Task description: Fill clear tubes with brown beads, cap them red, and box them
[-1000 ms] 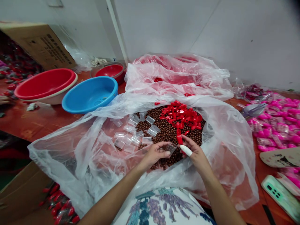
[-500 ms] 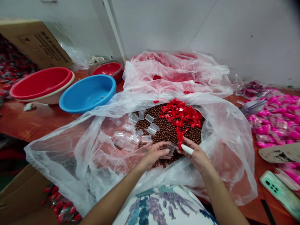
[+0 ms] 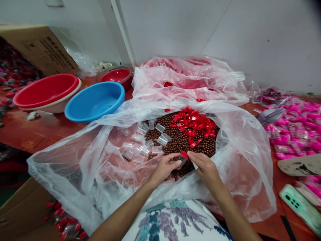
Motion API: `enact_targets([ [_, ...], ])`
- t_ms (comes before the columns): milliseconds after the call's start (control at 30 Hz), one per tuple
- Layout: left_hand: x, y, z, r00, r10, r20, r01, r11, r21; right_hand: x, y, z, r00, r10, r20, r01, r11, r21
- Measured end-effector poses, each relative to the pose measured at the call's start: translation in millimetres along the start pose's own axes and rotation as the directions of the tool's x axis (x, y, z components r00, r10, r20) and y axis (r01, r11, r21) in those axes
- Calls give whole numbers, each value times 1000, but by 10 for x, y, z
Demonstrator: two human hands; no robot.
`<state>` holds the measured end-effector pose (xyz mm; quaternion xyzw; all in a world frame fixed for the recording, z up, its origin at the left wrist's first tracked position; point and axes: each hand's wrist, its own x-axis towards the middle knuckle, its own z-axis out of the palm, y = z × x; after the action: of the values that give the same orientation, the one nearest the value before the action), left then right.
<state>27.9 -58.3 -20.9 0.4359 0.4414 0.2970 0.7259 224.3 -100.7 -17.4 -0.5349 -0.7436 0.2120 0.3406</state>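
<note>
My left hand [image 3: 165,169] is closed on a small clear plastic case [image 3: 183,161] over the brown beads [image 3: 173,142]. A red cap [image 3: 185,154] sits at the top of that case, and the fingers of my right hand [image 3: 204,165] are closed on it. Something white shows at my right fingers. Loose red caps [image 3: 194,122] lie heaped on the beads just beyond my hands. Several empty clear cases [image 3: 135,145] are scattered to the left, partly on the beads and partly on the plastic sheet [image 3: 82,157].
A blue basin [image 3: 96,102] and a red basin [image 3: 46,90] stand at left, near a cardboard box [image 3: 37,48]. Behind the beads is a bag of red pieces [image 3: 185,77]. Pink filled cases [image 3: 298,124], a scoop [image 3: 272,114] and a phone [image 3: 299,207] lie at right.
My right hand has brought a red cap from the heap's near edge to the top of the clear case. My left hand has stayed nearly in place.
</note>
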Motion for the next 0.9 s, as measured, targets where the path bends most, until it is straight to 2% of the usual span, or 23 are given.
enact_targets([
  [133,-7,-14,-10,996,80,-30,-77,992,104,8,2,-25,993,-116,20,117,991,-69],
  [267,-25,-19,19,998,59,-37,-57,997,56,13,-50,26,985,-167,40,171,975,-139],
  [400,-50,5,64,998,63,-3,-63,998,24,-9,-72,177,983,-165,-79,144,964,-224],
  [467,-54,20,89,998,55,30,-54,998,-19,-15,-74,240,979,-172,-113,141,960,-242],
  [633,-32,-30,193,998,-59,32,65,975,-212,-2,-156,310,981,-177,-85,158,969,-191],
  [767,-27,-65,264,999,8,-49,-18,979,-204,10,-283,275,996,-82,-45,80,996,-48],
  [833,-39,-28,270,998,17,-57,-29,978,-209,6,-305,237,999,44,19,-45,995,88],
  [900,-56,34,258,999,-9,-50,-3,973,-230,-4,-276,211,971,233,61,-241,939,246],
])
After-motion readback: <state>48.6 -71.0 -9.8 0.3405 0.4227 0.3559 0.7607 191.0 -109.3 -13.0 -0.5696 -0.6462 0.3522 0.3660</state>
